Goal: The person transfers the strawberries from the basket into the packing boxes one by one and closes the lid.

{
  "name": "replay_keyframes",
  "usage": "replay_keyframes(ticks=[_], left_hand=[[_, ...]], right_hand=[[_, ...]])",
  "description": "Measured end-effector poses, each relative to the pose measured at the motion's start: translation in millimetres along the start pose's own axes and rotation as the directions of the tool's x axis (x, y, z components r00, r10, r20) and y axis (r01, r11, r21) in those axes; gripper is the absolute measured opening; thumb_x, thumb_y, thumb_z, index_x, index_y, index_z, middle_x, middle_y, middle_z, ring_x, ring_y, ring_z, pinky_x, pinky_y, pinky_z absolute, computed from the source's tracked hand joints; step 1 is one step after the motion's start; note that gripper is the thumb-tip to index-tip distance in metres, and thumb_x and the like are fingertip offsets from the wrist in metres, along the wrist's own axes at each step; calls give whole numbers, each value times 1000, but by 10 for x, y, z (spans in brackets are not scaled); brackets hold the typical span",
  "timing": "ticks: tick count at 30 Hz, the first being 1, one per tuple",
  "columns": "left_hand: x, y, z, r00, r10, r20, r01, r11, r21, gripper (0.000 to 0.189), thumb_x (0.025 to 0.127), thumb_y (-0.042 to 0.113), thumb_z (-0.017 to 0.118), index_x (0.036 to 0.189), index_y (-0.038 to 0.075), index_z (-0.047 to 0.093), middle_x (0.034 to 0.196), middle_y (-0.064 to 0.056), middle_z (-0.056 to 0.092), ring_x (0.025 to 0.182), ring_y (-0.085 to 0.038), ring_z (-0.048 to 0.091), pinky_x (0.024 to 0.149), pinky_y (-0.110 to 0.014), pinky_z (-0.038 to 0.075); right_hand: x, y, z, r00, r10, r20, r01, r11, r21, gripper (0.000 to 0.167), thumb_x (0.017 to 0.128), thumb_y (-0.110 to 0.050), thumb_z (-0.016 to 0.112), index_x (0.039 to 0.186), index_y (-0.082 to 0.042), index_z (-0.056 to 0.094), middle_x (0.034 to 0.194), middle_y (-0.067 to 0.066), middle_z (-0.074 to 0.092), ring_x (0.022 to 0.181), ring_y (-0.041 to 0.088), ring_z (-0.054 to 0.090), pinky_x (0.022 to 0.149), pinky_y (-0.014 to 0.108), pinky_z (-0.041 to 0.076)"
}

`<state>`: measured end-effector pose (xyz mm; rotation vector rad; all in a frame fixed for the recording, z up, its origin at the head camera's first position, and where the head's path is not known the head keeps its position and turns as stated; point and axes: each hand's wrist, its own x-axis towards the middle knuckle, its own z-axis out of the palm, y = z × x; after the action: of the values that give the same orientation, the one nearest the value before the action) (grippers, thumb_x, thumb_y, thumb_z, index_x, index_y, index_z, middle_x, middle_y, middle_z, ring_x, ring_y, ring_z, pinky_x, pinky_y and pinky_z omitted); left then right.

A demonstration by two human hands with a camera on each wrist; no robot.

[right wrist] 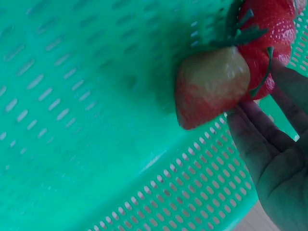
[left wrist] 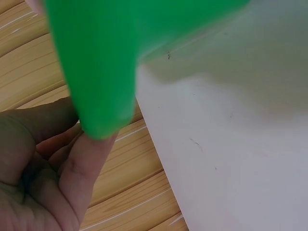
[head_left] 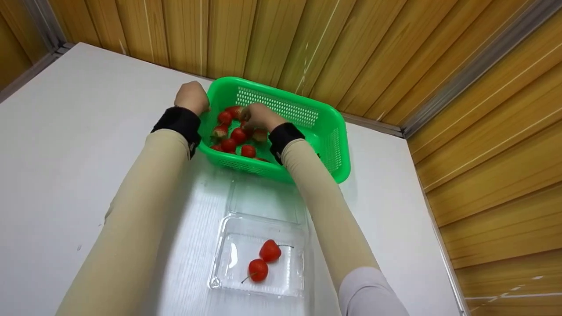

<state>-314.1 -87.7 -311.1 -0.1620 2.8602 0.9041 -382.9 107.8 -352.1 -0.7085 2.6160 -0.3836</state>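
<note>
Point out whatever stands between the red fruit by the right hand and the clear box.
The green basket's near wall stands between the red fruit and the clear box, with the box's open lid lying beyond it.

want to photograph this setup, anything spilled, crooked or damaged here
Nothing looks spilled: the visible fruit is in the green basket or the clear box. The one oddity is a few thin dark marks breaking the white table's plain surface, in the left wrist view; scratches or dirt, I can't tell.
</note>
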Motion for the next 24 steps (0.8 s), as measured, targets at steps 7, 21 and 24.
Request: replay_keyframes(ticks=[7,21,24], left_hand=[[3,-10,6,1000,-9,3,9,1000,10,43,94,4,56,131,-18,57,139,-32,59,125,-38,59,103,-40,54],[42,-99,30,999,34,-5,-34,999,-18,38,91,4,57,121,-18,63,128,-31,64,93,-28,54,74,-30,47],[47,-149,50,999,47,-20,-48,999,-22,38,88,5,56,117,-18,64,123,-30,65,88,-28,54,71,-30,47]], right_hand=[[-11,-7,22,999,30,28,-31,999,27,37,96,-5,67,133,-1,66,139,17,65,131,31,59,112,42,50],[-91,38,-134,998,-28,-55,26,999,-25,30,93,1,63,121,2,71,106,15,69,89,18,52,80,27,44],[-174,42,-216,994,-62,-91,61,998,-17,27,92,2,62,117,2,72,98,11,65,84,16,52,76,24,42]])
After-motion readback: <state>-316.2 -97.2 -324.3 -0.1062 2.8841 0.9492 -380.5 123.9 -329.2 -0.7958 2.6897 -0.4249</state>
